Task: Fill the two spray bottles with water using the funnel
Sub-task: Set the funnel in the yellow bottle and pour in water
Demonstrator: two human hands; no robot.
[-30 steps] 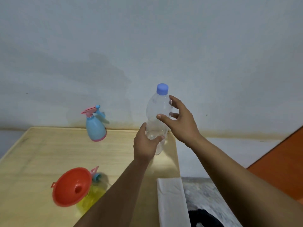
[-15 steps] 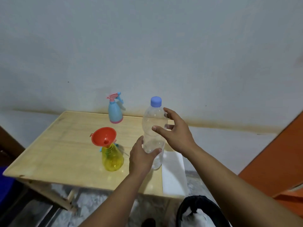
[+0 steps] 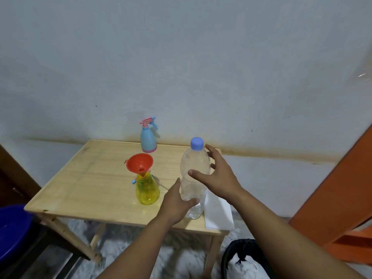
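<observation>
Bottle [image 3: 194,178]: upright, capped, held at the table's front edge.
Left hand [image 3: 177,204]: gripping its base.
Right hand [image 3: 218,176]: fingers spread beside its shoulder; cap [image 3: 197,143] just above.
Funnel [image 3: 140,162]: in yellow sprayer [image 3: 147,191], left of bottle.

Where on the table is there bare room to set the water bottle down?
The table's left half, left of the funnel on the yellow spray bottle, is bare wood. A smaller free strip lies between the blue spray bottle and funnel. The right front is crowded: water bottle, both hands, white paper.
</observation>
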